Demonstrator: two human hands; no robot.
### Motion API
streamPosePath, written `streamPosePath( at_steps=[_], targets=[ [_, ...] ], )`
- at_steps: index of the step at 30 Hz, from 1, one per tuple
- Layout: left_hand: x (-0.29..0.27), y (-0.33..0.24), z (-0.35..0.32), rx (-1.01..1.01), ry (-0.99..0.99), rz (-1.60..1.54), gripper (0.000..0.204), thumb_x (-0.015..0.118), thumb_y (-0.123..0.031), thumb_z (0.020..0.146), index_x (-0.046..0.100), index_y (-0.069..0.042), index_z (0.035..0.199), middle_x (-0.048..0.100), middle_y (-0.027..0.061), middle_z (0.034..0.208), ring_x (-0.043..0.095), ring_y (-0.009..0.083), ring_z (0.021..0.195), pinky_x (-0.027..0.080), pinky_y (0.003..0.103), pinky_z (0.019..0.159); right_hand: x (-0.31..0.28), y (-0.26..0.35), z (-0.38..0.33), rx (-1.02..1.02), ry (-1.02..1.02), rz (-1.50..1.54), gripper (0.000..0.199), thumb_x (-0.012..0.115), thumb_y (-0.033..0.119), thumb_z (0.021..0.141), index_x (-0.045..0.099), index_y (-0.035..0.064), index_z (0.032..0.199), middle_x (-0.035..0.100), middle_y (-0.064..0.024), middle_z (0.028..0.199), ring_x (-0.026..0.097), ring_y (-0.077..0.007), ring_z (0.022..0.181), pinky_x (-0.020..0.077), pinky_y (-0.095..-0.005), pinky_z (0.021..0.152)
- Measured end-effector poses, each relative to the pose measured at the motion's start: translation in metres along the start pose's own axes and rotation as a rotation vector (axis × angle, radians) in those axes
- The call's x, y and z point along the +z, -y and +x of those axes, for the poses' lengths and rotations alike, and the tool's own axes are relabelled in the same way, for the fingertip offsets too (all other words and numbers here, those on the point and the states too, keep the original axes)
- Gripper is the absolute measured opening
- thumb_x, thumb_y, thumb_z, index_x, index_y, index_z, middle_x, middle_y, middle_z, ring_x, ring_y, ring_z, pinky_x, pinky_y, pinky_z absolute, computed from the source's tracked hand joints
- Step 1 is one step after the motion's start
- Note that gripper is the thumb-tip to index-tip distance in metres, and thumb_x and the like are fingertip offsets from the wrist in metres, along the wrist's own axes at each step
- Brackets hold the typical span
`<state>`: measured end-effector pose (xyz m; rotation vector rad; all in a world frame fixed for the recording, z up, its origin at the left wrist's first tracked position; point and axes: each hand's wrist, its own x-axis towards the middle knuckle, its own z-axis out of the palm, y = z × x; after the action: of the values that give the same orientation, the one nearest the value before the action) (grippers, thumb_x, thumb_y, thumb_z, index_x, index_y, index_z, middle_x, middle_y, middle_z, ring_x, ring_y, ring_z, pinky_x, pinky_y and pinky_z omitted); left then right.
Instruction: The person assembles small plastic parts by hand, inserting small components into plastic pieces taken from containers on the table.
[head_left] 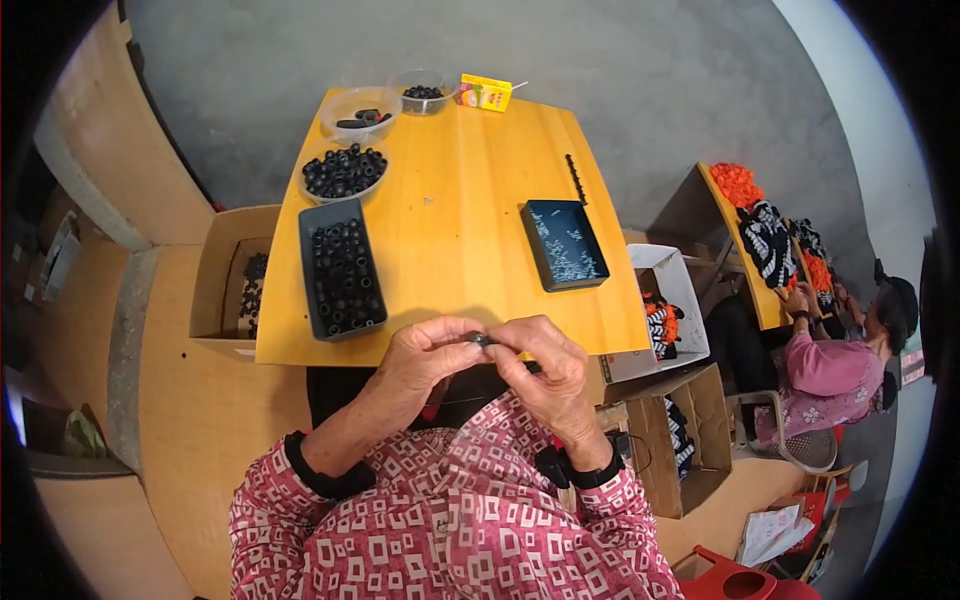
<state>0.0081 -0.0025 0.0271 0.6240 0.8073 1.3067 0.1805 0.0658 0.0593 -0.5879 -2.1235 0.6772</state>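
Note:
Over the near edge of the yellow table (pixel 470 240), my left hand (pixel 428 352) and my right hand (pixel 545 372) meet. Their fingertips pinch a small dark piece (pixel 479 339) between them; the fingers cover most of it, so its exact kind is hidden. Left of my hands, a long dark bin (pixel 311 285) holds many small black cylindrical pieces with holes (pixel 347 262). On the right lies a dark tray (pixel 577 284) with thin, pale, pin-like bits (pixel 563 245) scattered inside. A thin, knobbly black strip (pixel 576 180) rests behind that tray.
Clear plastic bowls (pixel 384 172) with black parts line the table's left side. A yellow drink carton (pixel 484 93) with a straw stands at the back. Cardboard boxes (pixel 712 425) flank the table. At right, a person (pixel 830 360) sits working by orange and black-and-white bundles (pixel 768 240).

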Motion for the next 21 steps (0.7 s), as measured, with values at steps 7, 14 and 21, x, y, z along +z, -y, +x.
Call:
streamPosePath(
  at_steps=[7,14,21],
  targets=[
    [0.003,-0.001,0.000,-0.013,-0.037,-0.009,0.028,0.062,-0.008,0.096,0.058,0.004,0.120,0.063,0.0120,0.115,0.065,0.0188,0.106,0.053,0.029,0.095,-0.008,0.002,0.001,0.034,0.064,0.018,0.018,0.069,-0.005,0.084,0.070,-0.0019,0.101,0.067,-0.0128,0.090,0.068,-0.0235,0.080,0.0553,-0.0309,0.069],
    [0.002,0.004,0.003,0.086,-0.031,0.006,0.025,0.064,-0.009,0.095,0.063,0.002,0.117,0.067,0.0060,0.104,0.064,0.0107,0.094,0.052,0.023,0.084,-0.004,-0.001,0.001,0.051,0.045,0.023,0.019,0.072,-0.005,0.081,0.070,-0.0008,0.100,0.067,-0.0119,0.090,0.067,-0.0219,0.083,0.0546,-0.0307,0.071],
    [-0.002,0.005,0.005,0.131,-0.080,0.040,0.024,0.068,-0.007,0.091,0.065,0.001,0.113,0.067,0.0024,0.099,0.062,0.0076,0.089,0.051,0.021,0.080,0.002,0.005,0.000,0.032,0.063,-0.035,0.020,0.073,-0.004,0.080,0.070,-0.0010,0.100,0.067,-0.0121,0.090,0.067,-0.0229,0.082,0.0547,-0.0317,0.071]
  ],
)
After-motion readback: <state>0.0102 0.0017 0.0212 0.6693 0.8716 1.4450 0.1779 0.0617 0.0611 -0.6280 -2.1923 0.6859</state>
